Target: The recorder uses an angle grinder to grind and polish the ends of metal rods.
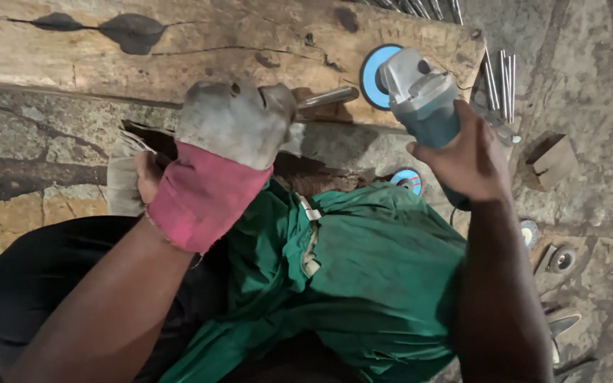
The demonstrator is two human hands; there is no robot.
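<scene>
While the rod (326, 97) is gripped in the gloved left hand (234, 122) on the plank (179, 50), just beside the grinder (420, 96) clasped by the bare right hand (467, 157), a disc (372, 74) kickback or sparks are risked.

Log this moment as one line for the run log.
left hand: gloved, gripping metal rod | right hand: bare, holding angle grinder | blue disc beside rod tip | wooden plank underneath
</scene>
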